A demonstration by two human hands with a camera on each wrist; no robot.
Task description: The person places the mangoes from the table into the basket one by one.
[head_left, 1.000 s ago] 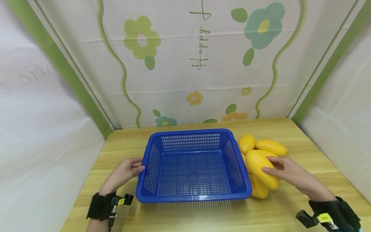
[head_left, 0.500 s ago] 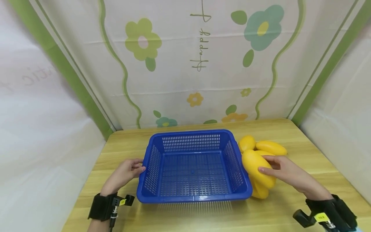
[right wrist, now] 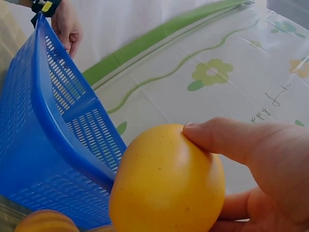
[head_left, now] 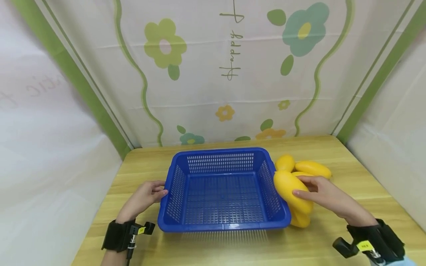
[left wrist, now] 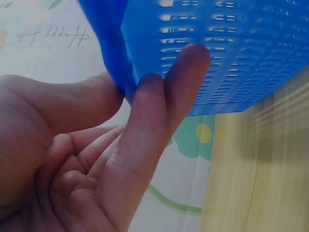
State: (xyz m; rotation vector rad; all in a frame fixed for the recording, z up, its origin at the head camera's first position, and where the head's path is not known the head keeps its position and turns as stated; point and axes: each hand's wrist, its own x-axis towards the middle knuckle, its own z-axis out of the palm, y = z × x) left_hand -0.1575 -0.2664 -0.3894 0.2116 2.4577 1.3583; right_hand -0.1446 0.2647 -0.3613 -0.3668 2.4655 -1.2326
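Observation:
A blue plastic basket [head_left: 223,199] with slotted walls stands mid-table, nothing inside it. My left hand [head_left: 143,199] pinches its left rim; in the left wrist view the thumb [left wrist: 96,94] lies on the rim and fingers [left wrist: 186,72] press the outer wall. With thumb and fingers my right hand [head_left: 324,195] grips a yellow mango [head_left: 293,190], held above other mangoes beside the basket's right rim. The right wrist view shows this mango [right wrist: 166,179] large, its end overlapping the rim.
Several more mangoes lie on the wooden table [head_left: 216,251] right of the basket: one at the back [head_left: 313,169], one near the rim [head_left: 285,163], others partly hidden under the held one. White cloth walls [head_left: 199,85] with printed flowers enclose the back and sides.
My right hand has moved slightly left, bringing the mango up to the basket's right rim. The left hand and the basket have stayed in place.

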